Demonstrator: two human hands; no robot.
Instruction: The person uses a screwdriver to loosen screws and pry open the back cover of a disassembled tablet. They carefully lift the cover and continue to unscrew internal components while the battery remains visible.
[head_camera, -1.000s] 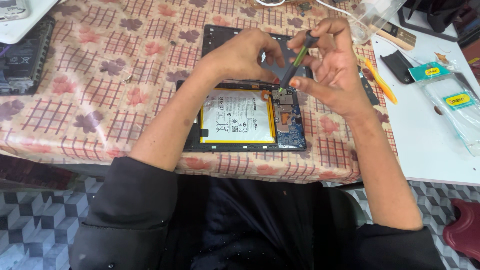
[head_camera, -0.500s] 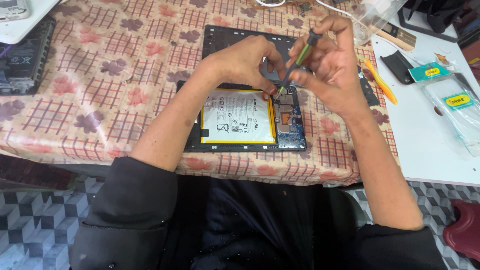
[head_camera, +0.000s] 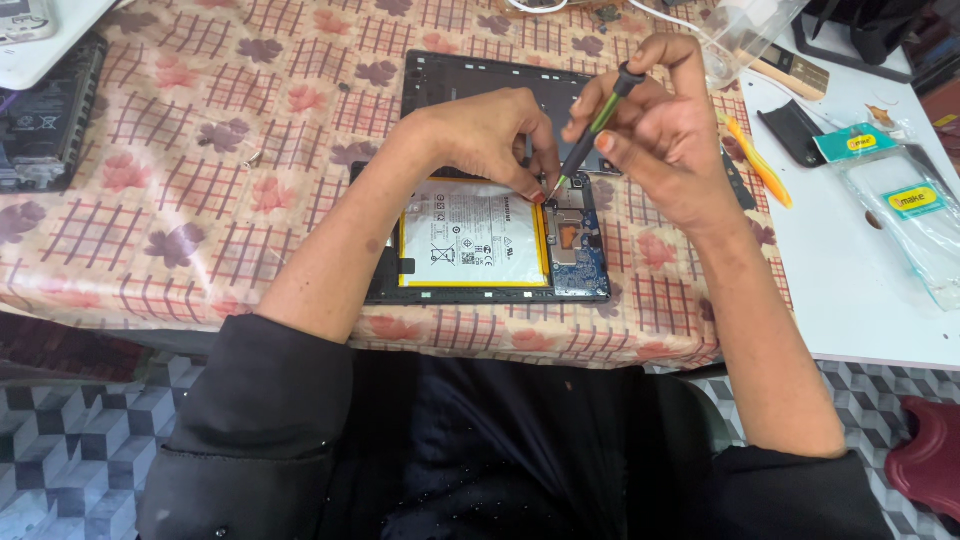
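On the checked floral worktop (head_camera: 200, 150) lies one opened tablet (head_camera: 490, 240); right hand (head_camera: 660, 130) fingers pinch one screwdriver (head_camera: 590, 135), left hand (head_camera: 490, 135) fingers press together beside its tip.

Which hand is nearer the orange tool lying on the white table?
Right. The right hand, holding a screwdriver, is just left of the orange tool; the left hand is farther left, over the tablet.

Both forearms are reaching forward and angling inward, bare below pushed-up black sleeves. The left hand (head_camera: 487, 135) is curling palm-down, fingertips (head_camera: 537, 192) pressing downward. The right hand (head_camera: 655, 130) is pinching closed, thumb against bent fingers, wrist cocked upward, knuckles raised.
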